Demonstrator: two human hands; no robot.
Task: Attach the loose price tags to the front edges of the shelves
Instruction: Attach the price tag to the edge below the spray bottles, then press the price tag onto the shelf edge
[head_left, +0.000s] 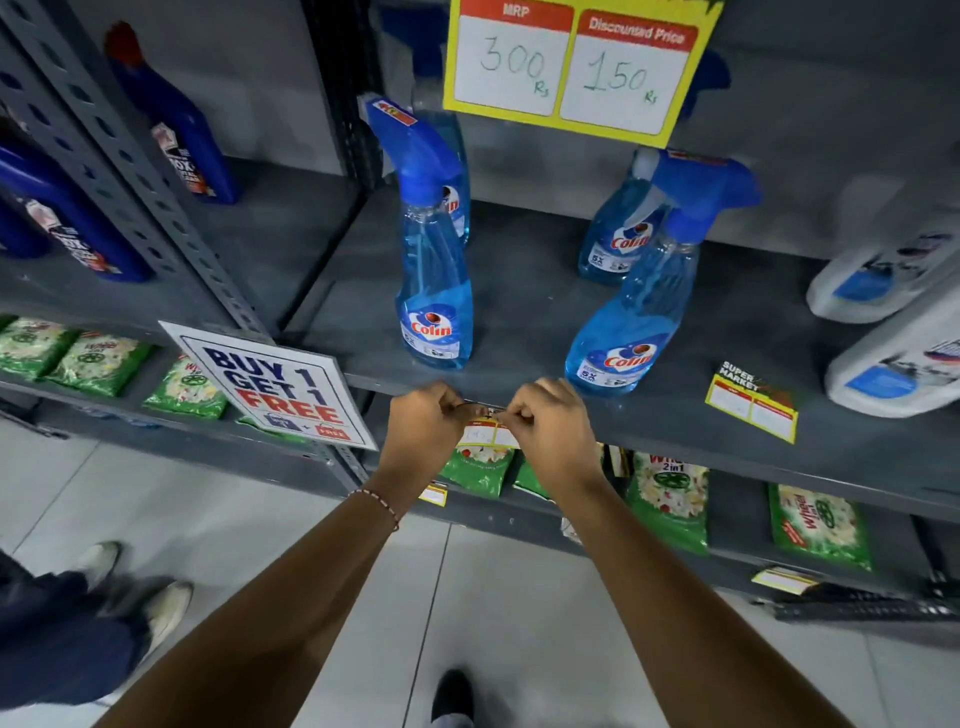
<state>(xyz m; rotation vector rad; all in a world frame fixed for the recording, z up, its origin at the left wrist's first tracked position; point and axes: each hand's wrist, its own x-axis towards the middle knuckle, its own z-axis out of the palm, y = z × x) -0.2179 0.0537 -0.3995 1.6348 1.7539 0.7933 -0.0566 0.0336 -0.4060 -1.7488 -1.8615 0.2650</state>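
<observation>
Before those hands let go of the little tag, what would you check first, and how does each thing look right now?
1. Small red, white and yellow paper price tag at grey metal shelf's front edge: ok.
2. Left hand and right hand pinching its top: ok.
3. Fastening holds: cannot tell, fingers cover it.
4. Tag level: cannot tell.
5. Blue Colin spray bottles clear of hands: ok.
6. Loose yellow tag lying on shelf, unattached: not ok.

Two blue spray bottles stand upright at the front, with further ones behind. Dark blue bottles occupy the left bay; white bottles stand at far right. Green packets line the level below. A "Buy 1 Get 1 Free" sign hangs tilted from the upright post.
</observation>
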